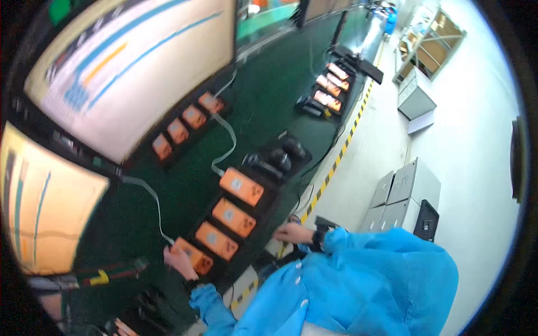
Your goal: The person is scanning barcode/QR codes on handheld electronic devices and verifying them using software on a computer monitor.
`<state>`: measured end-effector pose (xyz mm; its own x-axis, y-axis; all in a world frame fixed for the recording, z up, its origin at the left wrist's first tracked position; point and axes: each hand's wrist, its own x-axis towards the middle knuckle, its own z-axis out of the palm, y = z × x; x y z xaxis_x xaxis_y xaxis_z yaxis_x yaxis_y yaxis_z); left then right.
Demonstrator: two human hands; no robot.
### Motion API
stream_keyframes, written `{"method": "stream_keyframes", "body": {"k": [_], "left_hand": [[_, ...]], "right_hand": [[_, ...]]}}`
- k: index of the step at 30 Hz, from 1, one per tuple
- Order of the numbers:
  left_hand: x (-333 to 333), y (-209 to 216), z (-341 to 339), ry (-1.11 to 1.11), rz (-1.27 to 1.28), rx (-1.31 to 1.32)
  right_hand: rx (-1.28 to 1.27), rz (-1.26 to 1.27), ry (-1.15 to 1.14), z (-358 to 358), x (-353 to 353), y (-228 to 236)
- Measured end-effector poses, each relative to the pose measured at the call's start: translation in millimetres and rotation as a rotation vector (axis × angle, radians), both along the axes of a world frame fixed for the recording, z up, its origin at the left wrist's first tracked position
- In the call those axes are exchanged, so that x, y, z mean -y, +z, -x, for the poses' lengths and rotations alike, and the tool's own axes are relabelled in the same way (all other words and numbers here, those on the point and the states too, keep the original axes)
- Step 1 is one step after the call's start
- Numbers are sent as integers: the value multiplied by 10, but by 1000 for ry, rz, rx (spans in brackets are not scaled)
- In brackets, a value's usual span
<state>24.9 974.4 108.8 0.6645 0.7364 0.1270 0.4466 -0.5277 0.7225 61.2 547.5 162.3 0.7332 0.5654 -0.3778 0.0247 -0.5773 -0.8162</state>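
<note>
A row of several orange phones lies on a black tray (255, 224) along the bench's near edge. My left hand (180, 263) grips the lower-left end of the nearest phone (195, 256), where a white cable (158, 210) meets it. Farther along the row lie a second phone (217, 241), a third (234, 217) and a cabled one (242, 186). My right hand (295, 233) is at the bench edge, apart from the phones, its fingers curled; blur hides what is in them. A small dark object (295, 219) sits beside it.
Two lit monitors (140, 73) stand on the left, with more orange phones (178, 130) below. Black devices (277, 159) sit past the tray. Lit phones (328, 99) lie farther down the green bench (274, 95). Grey cabinets (398, 193) and striped floor tape (336, 162) are at right.
</note>
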Motion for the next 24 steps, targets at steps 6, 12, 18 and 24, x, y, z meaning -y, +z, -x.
{"method": "stream_keyframes", "body": {"k": [6,12,18,24], "left_hand": [[1382,238,1,-125,70,60],[3752,294,-151,-722,419,-246],[5373,773,-1154,-1092,581,-340],[6223,574,-1887,-1198,457,-373]], "right_hand": [[-153,38,-251,275,1312,-509],[-128,5,-339,47,2800,-574],[-241,-160,-653,-326,3979,-217],[-312,-440,-868,-933,4521,-425]]}}
